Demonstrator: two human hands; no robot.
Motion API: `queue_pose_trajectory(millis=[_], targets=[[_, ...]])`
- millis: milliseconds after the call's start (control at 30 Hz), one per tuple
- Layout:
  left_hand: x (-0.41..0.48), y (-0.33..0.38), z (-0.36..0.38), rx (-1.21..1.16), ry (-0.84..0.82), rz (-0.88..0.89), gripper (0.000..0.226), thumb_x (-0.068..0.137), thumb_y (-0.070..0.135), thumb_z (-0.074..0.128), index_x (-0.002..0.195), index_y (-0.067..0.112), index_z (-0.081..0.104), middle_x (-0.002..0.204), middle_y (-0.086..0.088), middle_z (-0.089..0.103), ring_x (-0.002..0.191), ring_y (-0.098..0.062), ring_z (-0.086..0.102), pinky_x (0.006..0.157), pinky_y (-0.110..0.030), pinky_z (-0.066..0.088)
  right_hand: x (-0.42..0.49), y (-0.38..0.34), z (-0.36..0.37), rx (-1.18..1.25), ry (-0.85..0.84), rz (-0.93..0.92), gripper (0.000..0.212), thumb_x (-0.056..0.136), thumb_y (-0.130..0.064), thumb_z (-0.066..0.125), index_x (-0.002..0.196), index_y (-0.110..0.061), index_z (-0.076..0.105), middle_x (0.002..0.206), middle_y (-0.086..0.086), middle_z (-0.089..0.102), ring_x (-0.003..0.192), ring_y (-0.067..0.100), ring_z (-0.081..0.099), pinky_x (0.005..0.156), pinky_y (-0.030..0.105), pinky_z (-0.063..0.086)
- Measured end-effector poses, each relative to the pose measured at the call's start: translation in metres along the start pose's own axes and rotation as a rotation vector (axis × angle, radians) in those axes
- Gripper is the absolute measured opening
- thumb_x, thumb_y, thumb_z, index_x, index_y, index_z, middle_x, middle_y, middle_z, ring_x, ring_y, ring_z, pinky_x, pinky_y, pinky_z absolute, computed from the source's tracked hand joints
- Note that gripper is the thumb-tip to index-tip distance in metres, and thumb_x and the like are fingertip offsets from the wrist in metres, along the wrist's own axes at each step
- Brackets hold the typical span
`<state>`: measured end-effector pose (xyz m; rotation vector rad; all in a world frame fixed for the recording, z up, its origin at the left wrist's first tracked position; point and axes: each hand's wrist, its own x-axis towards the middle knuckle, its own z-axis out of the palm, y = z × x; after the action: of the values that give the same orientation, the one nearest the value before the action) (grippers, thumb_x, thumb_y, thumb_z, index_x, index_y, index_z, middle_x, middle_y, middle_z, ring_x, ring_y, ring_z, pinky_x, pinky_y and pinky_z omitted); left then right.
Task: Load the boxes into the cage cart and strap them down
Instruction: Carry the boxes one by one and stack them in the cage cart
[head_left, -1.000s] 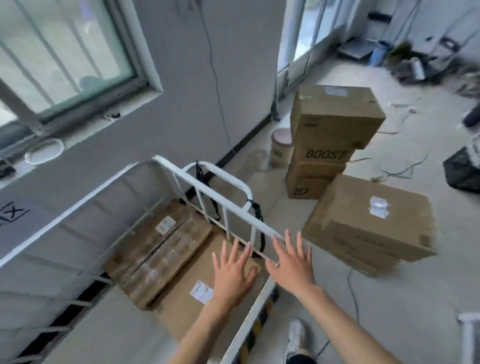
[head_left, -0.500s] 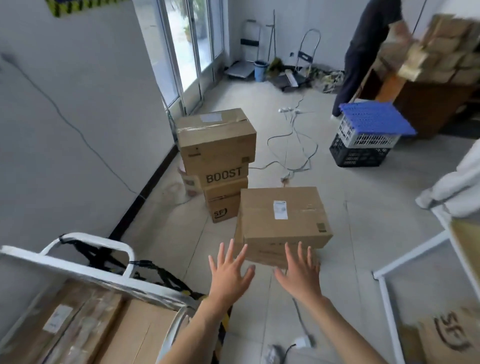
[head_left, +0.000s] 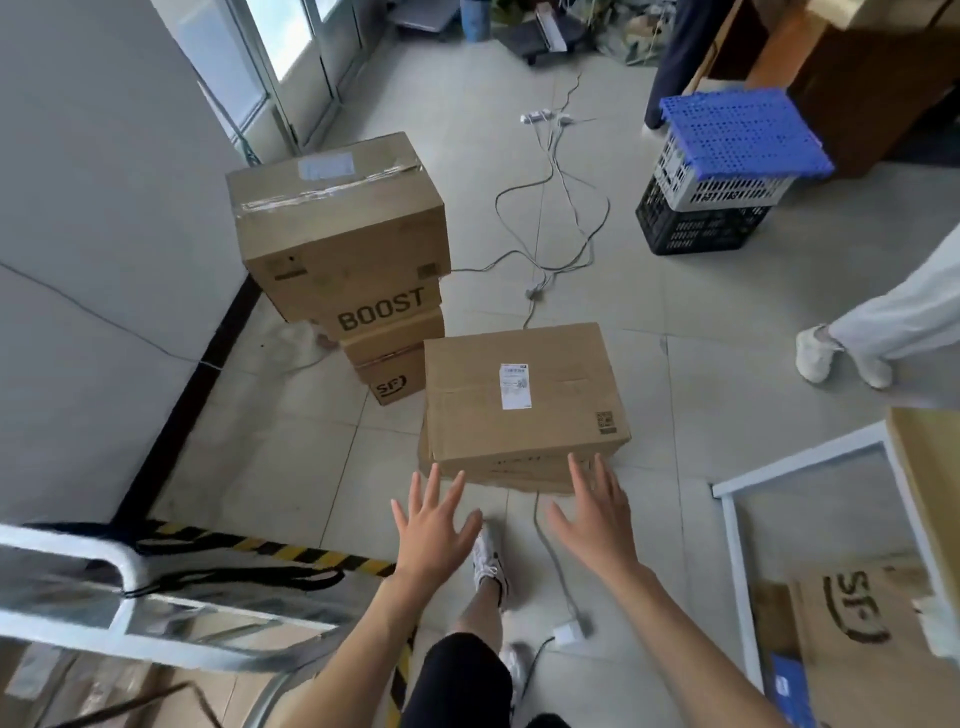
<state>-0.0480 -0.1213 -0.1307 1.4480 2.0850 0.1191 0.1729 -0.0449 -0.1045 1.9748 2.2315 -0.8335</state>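
Left hand (head_left: 434, 530): spread flat, empty, hovering just short of the near box's front edge.
Right hand (head_left: 597, 514): spread flat, empty, fingertips at the near box's front right corner; contact not clear.
Hands: apart, palms down, side by side.
Near box (head_left: 519, 395): flat on the floor, white label on top, resting on a second flat box whose edge shows beneath.
Stack (head_left: 343, 249): three boxes against the wall, left of the near box; largest on top, overhanging the BOOST box; SF box at the bottom, just beside the near box's far left corner.
Cart (head_left: 124, 618): bottom left, white rail blurred, black strap (head_left: 234, 577) draped on it; cardboard visible inside, below the rail.
Open room: bare tile between cart and near box; striped tape (head_left: 270, 548) on the floor there.
Hazards: grey cable (head_left: 558, 566) running from under the near box toward the feet; more cables (head_left: 550, 218) looped beyond.
Right side: white frame (head_left: 737, 561) with SF cardboard; crates (head_left: 727, 171) farther back.
Surface: pale tile floor (head_left: 291, 462), black skirting along grey wall.
Others: another person's legs (head_left: 893, 322) at right edge.
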Motion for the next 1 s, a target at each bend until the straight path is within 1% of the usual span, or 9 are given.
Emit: queue_pose_trajectory(millis=[167,267,400,500,600,733,867,933,1000], targets=[[0.089,0.007,0.017,-0.018,-0.102,-0.044,0.067,0.097,0.062,0.035,0.157,0.036,0.019,0.168,-0.002,0.001,0.154,-0.029,-0.009,0.118,-0.062,-0.006,0.073,0.022,0.000,0.031,-0.075,0.106,0.078,0.095,-0.045,0.050,0.159,-0.023,0.012,0.166,0.014,0.005,0.153,0.031,0.007,0.123,0.046,0.015],[0.138,0.008,0.021,-0.032,-0.108,-0.058,0.067,0.097,0.060,0.038,0.157,0.037,0.019,0.168,-0.001,0.003,0.154,-0.028,-0.008,0.119,-0.062,-0.005,0.118,0.033,0.002,0.055,-0.085,0.113,0.079,0.094,-0.046,0.051,0.159,-0.022,0.013,0.166,0.013,0.007,0.152,0.030,0.008,0.122,0.045,0.016],[0.189,0.003,0.028,-0.055,-0.144,-0.144,0.066,0.098,0.055,0.041,0.157,0.035,0.019,0.168,-0.003,0.005,0.154,-0.026,-0.006,0.119,-0.061,-0.003,0.165,0.055,0.007,0.073,-0.112,0.181,0.081,0.093,-0.044,0.054,0.159,-0.023,0.012,0.165,0.013,0.010,0.152,0.029,0.009,0.122,0.046,0.017],[0.224,-0.005,0.041,-0.079,-0.164,-0.220,0.067,0.098,0.054,0.042,0.157,0.034,0.018,0.168,-0.003,0.007,0.154,-0.027,-0.004,0.120,-0.062,-0.001,0.196,0.075,0.018,0.083,-0.121,0.220,0.083,0.092,-0.046,0.057,0.159,-0.022,0.013,0.165,0.013,0.012,0.151,0.030,0.014,0.120,0.046,0.022],[0.254,-0.015,0.058,-0.080,-0.209,-0.297,0.069,0.098,0.050,0.045,0.158,0.030,0.017,0.168,-0.003,0.007,0.154,-0.028,-0.003,0.121,-0.062,0.000,0.230,0.098,0.038,0.060,-0.166,0.258,0.084,0.090,-0.046,0.057,0.158,-0.023,0.014,0.164,0.013,0.015,0.149,0.031,0.018,0.117,0.046,0.025],[0.295,-0.034,0.086,-0.120,-0.224,-0.397,0.075,0.096,0.047,0.052,0.158,0.028,0.015,0.168,-0.002,0.006,0.154,-0.028,-0.001,0.121,-0.061,0.002,0.281,0.122,0.075,0.040,-0.237,0.279,0.084,0.090,-0.045,0.057,0.158,-0.024,0.011,0.165,0.012,0.011,0.151,0.031,0.015,0.117,0.047,0.023],[0.335,-0.053,0.131,-0.124,-0.252,-0.397,0.089,0.093,0.051,0.060,0.159,0.031,0.004,0.168,-0.003,-0.002,0.154,-0.027,-0.006,0.119,-0.062,0.004,0.332,0.141,0.121,0.034,-0.267,0.312,0.088,0.090,-0.042,0.059,0.159,-0.023,0.009,0.166,0.013,0.007,0.152,0.031,0.007,0.120,0.047,0.017],[0.355,-0.060,0.153,-0.141,-0.247,-0.450,0.095,0.091,0.053,0.062,0.159,0.028,0.000,0.168,-0.007,-0.007,0.154,-0.029,-0.010,0.119,-0.065,0.004,0.357,0.150,0.141,0.009,-0.247,0.324,0.088,0.090,-0.042,0.061,0.159,-0.020,0.011,0.165,0.017,0.009,0.152,0.034,0.007,0.122,0.048,0.015],[0.373,-0.067,0.168,-0.135,-0.197,-0.507,0.102,0.088,0.057,0.063,0.159,0.027,-0.003,0.167,-0.008,-0.012,0.153,-0.030,-0.014,0.120,-0.065,0.006,0.378,0.160,0.156,-0.010,-0.198,0.318,0.089,0.088,-0.041,0.063,0.159,-0.018,0.015,0.165,0.018,0.010,0.152,0.035,0.007,0.122,0.050,0.014]])
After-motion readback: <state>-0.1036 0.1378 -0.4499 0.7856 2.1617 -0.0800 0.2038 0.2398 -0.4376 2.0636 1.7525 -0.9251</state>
